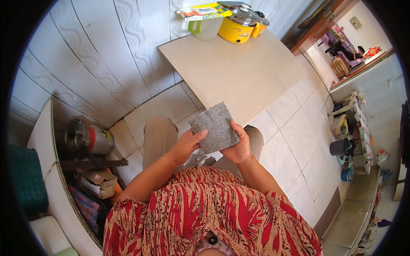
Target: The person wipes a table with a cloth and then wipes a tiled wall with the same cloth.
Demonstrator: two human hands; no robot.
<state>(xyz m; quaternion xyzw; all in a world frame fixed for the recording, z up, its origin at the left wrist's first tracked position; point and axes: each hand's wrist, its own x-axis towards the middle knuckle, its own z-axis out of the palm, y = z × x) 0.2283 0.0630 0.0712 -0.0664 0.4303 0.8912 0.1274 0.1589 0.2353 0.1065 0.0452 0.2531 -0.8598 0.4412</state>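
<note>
Between my two hands is a grey square scouring cloth (pixel 214 129) with a ragged, fuzzy edge. My left hand (pixel 187 143) grips its left edge, the thumb lying on top. On the opposite side, my right hand (pixel 238 145) holds the right edge and lower corner, with its fingers partly hidden underneath. The cloth is held above my lap, just in front of the near corner of a beige table (pixel 240 70). A small crumpled silvery thing (pixel 201 160) shows below the cloth near my lap; what it is cannot be made out.
A yellow electric pot (pixel 237 30), a green-handled jug (pixel 206 30) and a wipes packet (pixel 205 12) are at the table's far end. Left, a metal gas cylinder (pixel 91 137) and cardboard box (pixel 99 184) sit under a counter. A person (pixel 350 54) sits beyond the doorway. A bucket (pixel 339 147) stands right.
</note>
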